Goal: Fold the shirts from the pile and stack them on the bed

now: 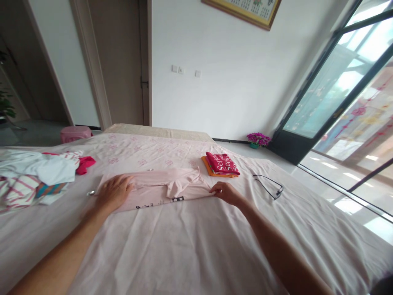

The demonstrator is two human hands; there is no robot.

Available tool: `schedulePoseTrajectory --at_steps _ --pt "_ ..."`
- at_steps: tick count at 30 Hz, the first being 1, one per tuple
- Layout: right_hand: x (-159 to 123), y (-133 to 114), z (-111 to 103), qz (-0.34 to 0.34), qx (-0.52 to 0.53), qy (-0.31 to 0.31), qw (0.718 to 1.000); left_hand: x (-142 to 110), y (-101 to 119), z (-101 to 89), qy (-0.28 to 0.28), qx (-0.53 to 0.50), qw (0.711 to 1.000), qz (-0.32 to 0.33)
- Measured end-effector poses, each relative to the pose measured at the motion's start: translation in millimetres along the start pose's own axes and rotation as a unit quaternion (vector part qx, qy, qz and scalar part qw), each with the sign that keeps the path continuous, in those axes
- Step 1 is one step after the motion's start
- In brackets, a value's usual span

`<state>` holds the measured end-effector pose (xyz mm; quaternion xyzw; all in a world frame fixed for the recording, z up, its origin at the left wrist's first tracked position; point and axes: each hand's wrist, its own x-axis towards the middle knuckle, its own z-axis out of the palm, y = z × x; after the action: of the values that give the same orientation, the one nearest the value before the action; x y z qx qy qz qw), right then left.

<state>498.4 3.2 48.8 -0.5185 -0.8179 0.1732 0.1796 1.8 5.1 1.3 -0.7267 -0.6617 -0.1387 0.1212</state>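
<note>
A pale pink T-shirt (153,191) lies folded lengthwise on the bed sheet, with a sleeve laid across its middle and dark print along the near edge. My left hand (116,191) rests flat on the shirt's left end, fingers stretched out. At the other end, my right hand (225,191) pinches the near corner of the shirt between thumb and fingers. Just beyond that hand sits a folded red cloth (221,163) with white lettering, stacked on a folded orange cloth (206,164).
Black-framed glasses (272,189) lie on the sheet (172,250) at the right. A loose pile of clothes (55,168) covers the left side. A small shiny round object (91,193) is near my left hand. Beyond the bed are a pink stool (76,133) and purple flowers (258,138).
</note>
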Motion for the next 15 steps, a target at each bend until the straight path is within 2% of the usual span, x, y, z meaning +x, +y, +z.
schedulePoseTrajectory --at_steps 2,5,9,12,15 --pt "-1 -1 -3 0.006 -0.024 0.008 1.000 -1 3 -5.7 0.002 -0.010 1.000 -0.010" --pt "0 -12 -16 0.017 -0.075 -0.010 0.997 -4 4 -20.2 0.012 -0.019 0.997 -0.078" --pt "13 -44 -21 0.004 -0.110 0.030 0.994 -10 -17 -44.9 0.030 -0.014 0.981 -0.189" --pt "30 -75 -5 -0.077 -0.089 0.057 0.991 -14 -43 -55.2 0.014 -0.004 0.966 -0.258" --pt "50 -99 22 -0.128 -0.100 0.055 0.985 -15 -63 -54.2 -0.045 -0.040 0.951 -0.303"
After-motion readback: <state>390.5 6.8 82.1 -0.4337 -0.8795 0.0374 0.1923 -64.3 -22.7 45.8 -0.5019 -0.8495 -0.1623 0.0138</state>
